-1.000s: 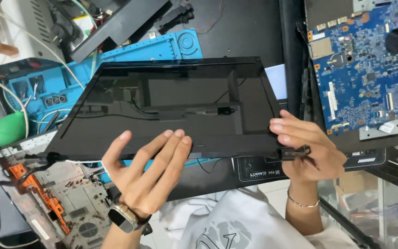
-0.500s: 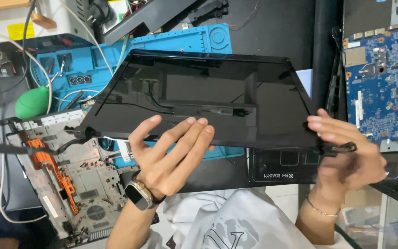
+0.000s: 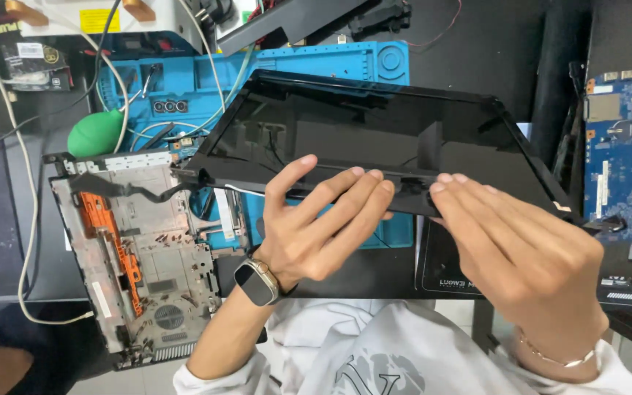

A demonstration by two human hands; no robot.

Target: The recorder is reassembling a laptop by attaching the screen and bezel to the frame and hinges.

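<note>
1. While both hands work its near edge, black screen panel [image 3: 374,132] sits tilted at centre frame, glossy face up, far edge toward 12 o'clock over blue repair mat [image 3: 309,69]. Near edge is lifted off the bench.
2. Opened laptop base [image 3: 140,256] lies at 8 o'clock, grey w/ orange parts; its hinge corner is close to the panel's left corner, thin cable running between, though I can't tell if it's plugged.
3. Blue circuit board [image 3: 630,146] at 3 o'clock, well apart from the panel's right edge.
4. Right hand [image 3: 528,256] at 4 o'clock: fingers flat and together, tips pressing the panel's near edge. Not clenched; whether the thumb hooks underneath can't be told.
5. Left hand [image 3: 316,227] at 6 o'clock: palm up under the near edge, fingers spread along the bezel, thumb raised, so supporting rather than pinching.
6. Green dust blower [image 3: 96,132] at 10 o'clock, clear of the hands.
7. To handle well, judging from this: keep pressure on the bezel only, not on the glass; hold the panel level w/ both hands; mind the cable at the left corner, no twisting.
</note>
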